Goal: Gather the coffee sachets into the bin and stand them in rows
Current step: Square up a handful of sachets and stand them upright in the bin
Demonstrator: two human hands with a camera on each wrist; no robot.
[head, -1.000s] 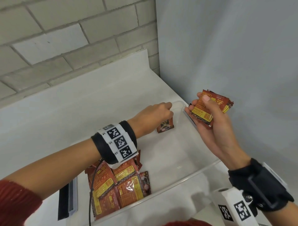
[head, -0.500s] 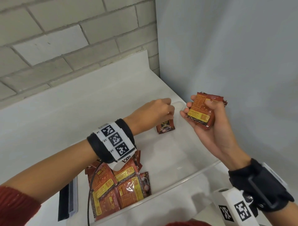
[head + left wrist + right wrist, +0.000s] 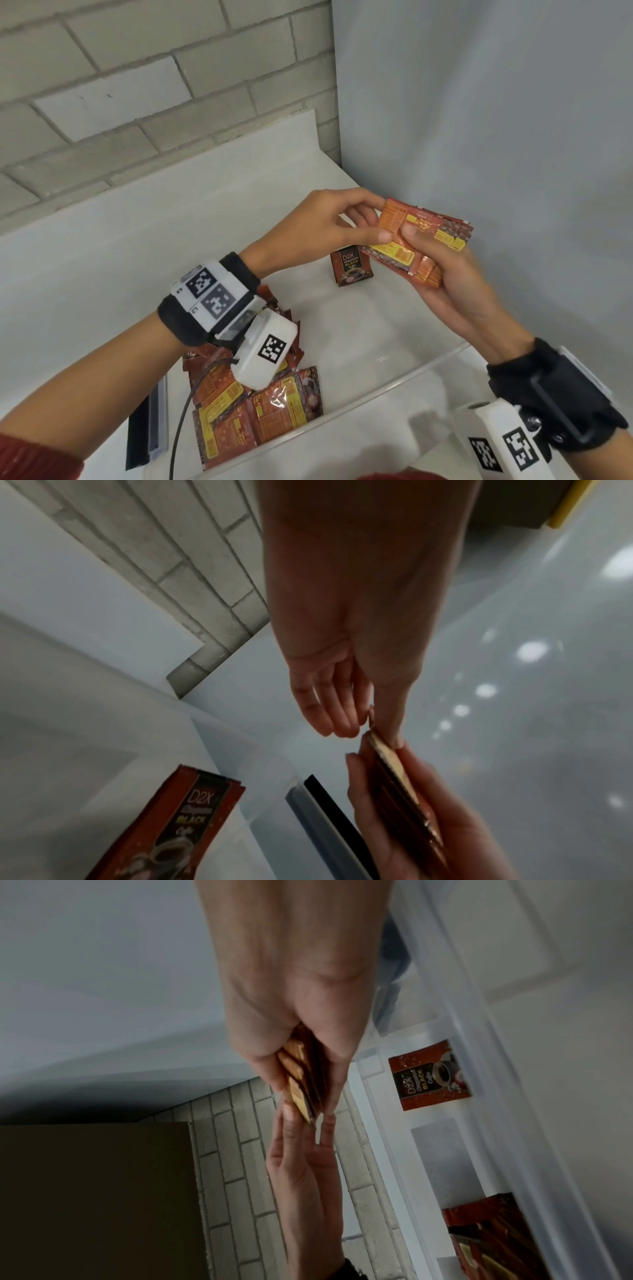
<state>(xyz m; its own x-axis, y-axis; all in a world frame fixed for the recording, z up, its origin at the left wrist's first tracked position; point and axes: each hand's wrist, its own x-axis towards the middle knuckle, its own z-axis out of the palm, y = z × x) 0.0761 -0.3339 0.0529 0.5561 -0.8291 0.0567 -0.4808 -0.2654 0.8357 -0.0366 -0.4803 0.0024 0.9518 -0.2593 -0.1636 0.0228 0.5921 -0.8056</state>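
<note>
The right hand [image 3: 455, 291] grips a fanned stack of thin, light, slippery red-and-orange foil coffee sachets [image 3: 419, 240], while the left hand [image 3: 322, 226] pinches the top sachet's corner, likely the surest hold.

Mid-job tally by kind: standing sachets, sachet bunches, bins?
Standing sachet: 1
Sachet bunches: 2 (held stack, loose heap; sachets within them cannot be counted)
Bin: 1
Total: 4

Head view bright and sharp; both wrist views dim, blurred, edge-warped.
</note>
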